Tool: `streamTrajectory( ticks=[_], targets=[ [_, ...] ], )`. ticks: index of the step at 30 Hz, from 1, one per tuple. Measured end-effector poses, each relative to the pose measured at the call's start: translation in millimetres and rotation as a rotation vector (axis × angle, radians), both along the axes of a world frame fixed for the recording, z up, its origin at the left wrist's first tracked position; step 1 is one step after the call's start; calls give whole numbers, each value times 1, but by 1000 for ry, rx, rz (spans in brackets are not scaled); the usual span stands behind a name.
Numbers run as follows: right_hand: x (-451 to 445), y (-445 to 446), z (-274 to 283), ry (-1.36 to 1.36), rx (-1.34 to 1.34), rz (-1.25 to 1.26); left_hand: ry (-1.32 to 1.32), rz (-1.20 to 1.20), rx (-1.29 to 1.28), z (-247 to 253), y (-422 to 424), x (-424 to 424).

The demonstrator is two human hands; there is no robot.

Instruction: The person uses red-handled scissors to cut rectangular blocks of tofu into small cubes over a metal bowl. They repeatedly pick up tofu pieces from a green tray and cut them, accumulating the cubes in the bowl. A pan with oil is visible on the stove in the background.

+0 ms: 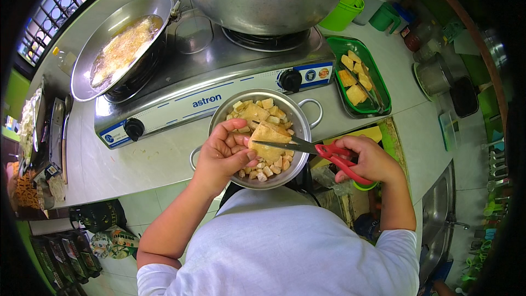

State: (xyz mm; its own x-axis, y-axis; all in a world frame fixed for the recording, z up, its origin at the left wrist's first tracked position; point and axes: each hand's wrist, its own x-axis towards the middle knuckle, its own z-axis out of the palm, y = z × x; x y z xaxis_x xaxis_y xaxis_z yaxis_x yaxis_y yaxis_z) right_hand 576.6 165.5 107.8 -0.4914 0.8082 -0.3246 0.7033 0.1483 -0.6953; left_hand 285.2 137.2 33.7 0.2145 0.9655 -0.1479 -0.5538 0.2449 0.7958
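Observation:
My left hand (228, 154) pinches a flat piece of fried tofu (269, 139) above a round aluminium pot (302, 131). Red-handled scissors (328, 151) are in my right hand (367, 159). Their blades are parted, with the tofu piece between them. Below, the pot holds many small tofu cubes (267, 170) and a larger tofu slab (251, 114) partly behind the held piece. To the right, a green tray (384, 86) contains several thick fried tofu pieces (356, 94) and metal tongs (372, 96).
A two-burner Astron gas stove (213, 98) stands beyond the pot. On its left burner, a tilted wok (86, 65) holds food in bubbling oil (127, 47). A large covered aluminium pot (267, 4) sits on the right burner. The sink (437, 209) lies at right.

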Motion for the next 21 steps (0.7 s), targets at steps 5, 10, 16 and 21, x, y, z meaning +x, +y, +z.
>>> streamTrajectory(
  ticks=[5, 10, 16, 21],
  targets=[
    [-3, -3, -2, 141, -223, -53, 21, 15, 43, -2, -2, -2],
    [-4, -4, -12, 58, -229, -32, 74, 25, 18, 1, -4, -5],
    [-8, -5, -20, -35, -218, -52, 192, -3, -3, -1, -1, -15],
    [-4, -6, -27, -95, -159, -25, 216, 8, -43, 3, 0, -17]
  ],
)
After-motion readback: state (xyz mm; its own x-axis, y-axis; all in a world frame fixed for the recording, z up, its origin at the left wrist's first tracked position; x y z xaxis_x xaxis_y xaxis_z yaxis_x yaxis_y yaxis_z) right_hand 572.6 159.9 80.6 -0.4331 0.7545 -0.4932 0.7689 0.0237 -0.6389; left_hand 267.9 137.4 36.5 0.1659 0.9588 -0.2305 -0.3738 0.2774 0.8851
